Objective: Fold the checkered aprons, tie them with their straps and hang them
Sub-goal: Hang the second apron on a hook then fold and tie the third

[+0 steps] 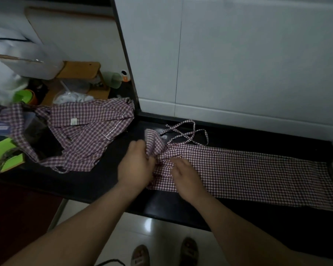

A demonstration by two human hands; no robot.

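The folded checkered apron (pixel 248 169) lies as a long strip on the black countertop (pixel 96 181). The left hand (pixel 136 166) grips its bunched end; the right hand (pixel 186 175) presses flat on it. Its straps (pixel 187 136) lie behind. A second apron (pixel 88 129) lies crumpled at left

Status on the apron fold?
Left hand grips bunched end of folded apron, right hand rests on it. Straps loose, untied. Second apron heaped at left.

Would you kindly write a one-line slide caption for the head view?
Left hand grips the bunched end of a folded checkered apron on a dark counter; right hand rests on it.
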